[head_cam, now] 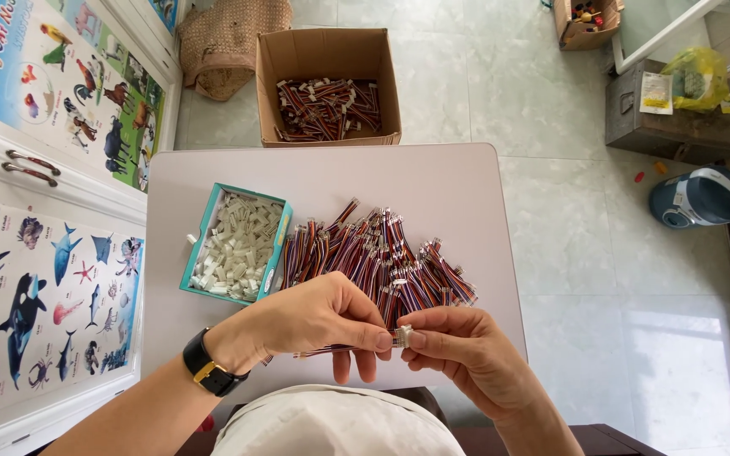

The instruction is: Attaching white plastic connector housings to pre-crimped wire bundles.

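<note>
— White plastic connector housing (402,336) sits pinched between both sets of fingertips, right above the near edge of the pale table (466,181). Why hold it so close to the body?

— Probably so the small part stays steady under the eyes. The left hand (314,319) is closed down, thumb and forefinger pressed together on a striped wire bundle (331,348) that runs leftward under the palm. The right hand (458,346) is curled, fingertips clamped on the housing at the wire's end.

— And the supplies?

— Laid within easy reach, I'd judge. A teal tray (198,245) of loose white housings (236,249) lies just left of a heap of multicoloured wire harnesses (378,257), the two almost touching, both just beyond the hands.

— The box on the floor?

— A cardboard carton (323,55) stands past the table's far edge, holding more harnesses with white ends. A black wristwatch (210,369) with a gold clasp circles the left wrist.
</note>
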